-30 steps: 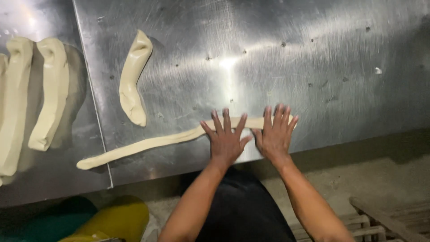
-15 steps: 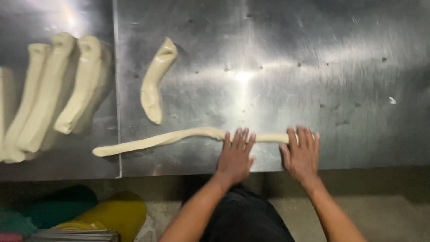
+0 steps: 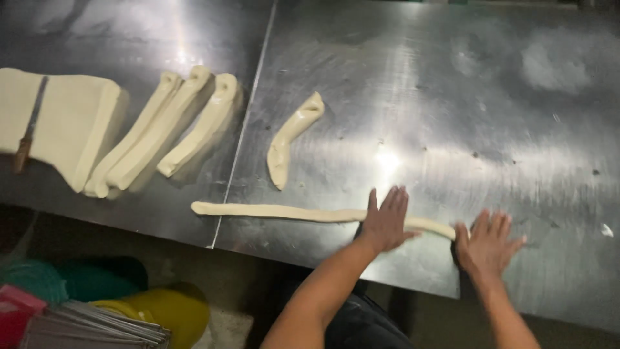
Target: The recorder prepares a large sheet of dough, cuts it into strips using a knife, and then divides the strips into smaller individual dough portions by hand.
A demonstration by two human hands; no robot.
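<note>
Flat beneath 2 hands (image 3: 436,232) — dough rope (image 3: 284,211).

Both flat hands (left (image 3: 386,221), right (image 3: 485,244)) press the dough rope (image 3: 284,211).

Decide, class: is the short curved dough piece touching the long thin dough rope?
Apart. The head view shows bare steel between the short curved dough piece and the long dough rope.

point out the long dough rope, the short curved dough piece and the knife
long dough rope (image 3: 278,211), head view, bare middle stretch left of the hands
short curved dough piece (image 3: 289,139), head view, its middle
knife (image 3: 29,126), head view, blade lying on the dough slab
</note>
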